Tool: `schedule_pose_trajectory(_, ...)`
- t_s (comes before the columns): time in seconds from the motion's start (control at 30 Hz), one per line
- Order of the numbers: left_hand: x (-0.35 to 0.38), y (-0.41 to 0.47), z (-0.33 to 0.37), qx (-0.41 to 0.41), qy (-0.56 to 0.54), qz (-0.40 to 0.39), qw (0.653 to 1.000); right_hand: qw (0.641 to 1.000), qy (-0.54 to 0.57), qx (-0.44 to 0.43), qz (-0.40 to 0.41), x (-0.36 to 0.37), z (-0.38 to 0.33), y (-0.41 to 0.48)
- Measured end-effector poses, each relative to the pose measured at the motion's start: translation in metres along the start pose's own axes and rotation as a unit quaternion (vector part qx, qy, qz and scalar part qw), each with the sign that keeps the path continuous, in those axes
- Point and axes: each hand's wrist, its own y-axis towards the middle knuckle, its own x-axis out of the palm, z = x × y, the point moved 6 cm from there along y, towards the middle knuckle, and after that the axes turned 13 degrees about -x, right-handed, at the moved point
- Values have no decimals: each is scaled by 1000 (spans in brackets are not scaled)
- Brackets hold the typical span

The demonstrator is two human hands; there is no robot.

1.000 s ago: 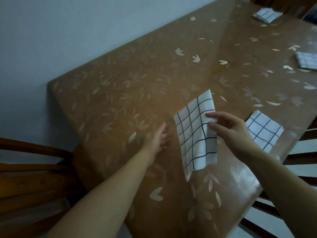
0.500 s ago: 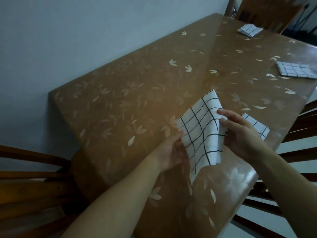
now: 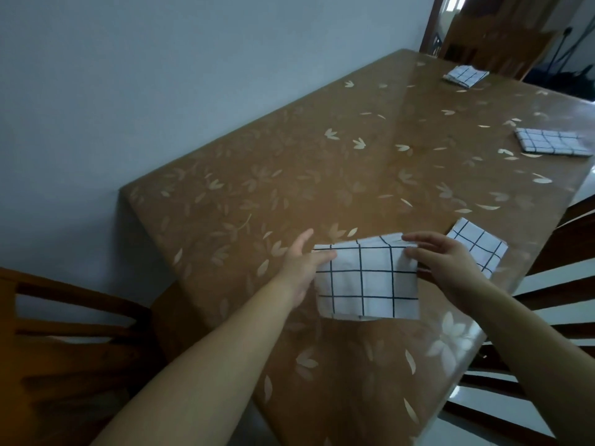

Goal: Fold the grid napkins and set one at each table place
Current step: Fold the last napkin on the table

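Note:
A white napkin with a dark grid (image 3: 367, 281) is folded into a rectangle and held over the near end of the brown leaf-patterned table (image 3: 289, 194). My left hand (image 3: 301, 262) pinches its upper left corner, thumb on top. My right hand (image 3: 450, 262) pinches its upper right corner. Whether the napkin's lower edge touches the table I cannot tell. A second folded grid napkin (image 3: 479, 246) lies just behind my right hand by the right table edge. Two more folded napkins lie farther off, one at the right edge (image 3: 550, 145) and one at the far end (image 3: 465, 76).
A wooden chair (image 3: 64, 342) stands at the near left end of the table. Slatted chairs (image 3: 547, 300) line the right side. A pale wall runs along the table's left edge. Another wooden chair (image 3: 495, 37) stands beyond the far end.
The napkin hung upright from my right hand alone. My left hand came in and took its left side. It is now folded shorter and spread wide between both hands, lower toward the table.

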Motion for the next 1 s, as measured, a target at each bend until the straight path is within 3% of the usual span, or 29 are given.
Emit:
schedule_pose_trajectory(0.13, -1, -17, 10, 118, 176, 22, 977, 999, -43, -22, -4, 0, -2, -7)
schedule_pose_trajectory(0.2, -4, -21, 14, 149, 245, 43, 957, 988, -142, -59, -17, -1, -7, -9)
schedule_pose_trajectory(0.33, -14, -28, 22, 184, 275, 108, 937, 914, -368, -167, -35, 2, -28, -19)
schedule_pose_trajectory(0.5, -23, -47, 33, 228, 381, 170, 880, 860, -442, -246, -71, 7, -48, -28)
schedule_pose_trajectory(0.7, 30, -81, 39, 222, 560, 20, 798, 871, -382, -241, -192, 46, -76, -45)
schedule_pose_trajectory(0.77, 42, -87, 43, 226, 533, 0, 815, 872, -369, -259, -191, 56, -85, -50)
schedule_pose_trajectory(0.9, 28, -83, 45, 164, 375, -32, 912, 899, -324, -249, -160, 48, -83, -53)
schedule_pose_trajectory(1.0, 16, -79, 42, 135, 297, -50, 944, 893, -352, -234, -156, 40, -69, -52)
